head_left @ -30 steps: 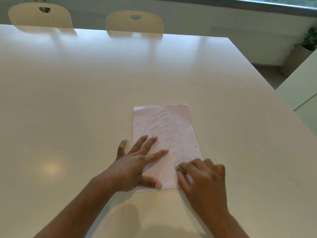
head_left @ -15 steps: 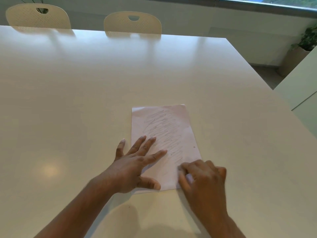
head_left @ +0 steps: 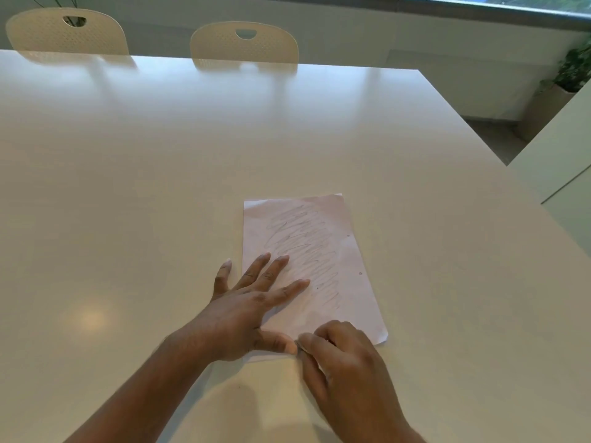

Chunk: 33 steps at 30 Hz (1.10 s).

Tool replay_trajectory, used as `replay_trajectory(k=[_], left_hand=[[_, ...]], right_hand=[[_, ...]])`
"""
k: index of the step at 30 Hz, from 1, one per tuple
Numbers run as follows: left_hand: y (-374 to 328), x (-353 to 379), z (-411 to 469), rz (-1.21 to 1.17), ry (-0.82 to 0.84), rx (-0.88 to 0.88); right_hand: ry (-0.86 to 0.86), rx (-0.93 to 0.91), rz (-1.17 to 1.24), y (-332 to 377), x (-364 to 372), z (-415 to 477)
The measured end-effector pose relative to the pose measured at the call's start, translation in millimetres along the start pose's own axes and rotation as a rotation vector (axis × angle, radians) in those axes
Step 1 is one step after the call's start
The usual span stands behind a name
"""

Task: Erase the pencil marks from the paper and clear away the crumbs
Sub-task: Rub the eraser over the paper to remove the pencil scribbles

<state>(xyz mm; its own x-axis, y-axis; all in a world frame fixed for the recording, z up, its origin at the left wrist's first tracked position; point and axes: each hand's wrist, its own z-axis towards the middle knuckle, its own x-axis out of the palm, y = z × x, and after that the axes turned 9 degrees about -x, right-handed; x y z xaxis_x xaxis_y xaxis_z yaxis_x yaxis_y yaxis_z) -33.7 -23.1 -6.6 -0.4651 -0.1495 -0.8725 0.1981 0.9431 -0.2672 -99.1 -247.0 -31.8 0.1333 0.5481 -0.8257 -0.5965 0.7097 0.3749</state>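
On worktop [head_left: 160, 187], paper [head_left: 348, 302] lies flat, scribble [head_left: 307, 251] mostly unerased. Left hand [head_left: 252, 302] spread flat, pinning paper's near-left part. Right hand [head_left: 345, 356] curled at paper's near edge, grip contents hidden, eraser likely. Advice: short strokes away from pinning hand, firm hold, avoid creasing.

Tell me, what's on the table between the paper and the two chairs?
Nothing. In the head view, the white table is bare from the paper's far edge to the two chairs, showing only shiny reflections.
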Motion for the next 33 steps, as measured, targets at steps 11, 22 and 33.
replay_trajectory(k=[11,22,33], left_hand=[[0,0,0,-0.002,0.008,0.001],[-2,-2,0,-0.003,0.019,-0.003],[-1,-1,0,0.011,0.021,-0.006]], right_hand=[[0.029,0.026,0.113,-9,-1,8],[0.036,0.087,0.135,-4,-1,22],[0.092,0.087,0.135,-2,-4,25]])
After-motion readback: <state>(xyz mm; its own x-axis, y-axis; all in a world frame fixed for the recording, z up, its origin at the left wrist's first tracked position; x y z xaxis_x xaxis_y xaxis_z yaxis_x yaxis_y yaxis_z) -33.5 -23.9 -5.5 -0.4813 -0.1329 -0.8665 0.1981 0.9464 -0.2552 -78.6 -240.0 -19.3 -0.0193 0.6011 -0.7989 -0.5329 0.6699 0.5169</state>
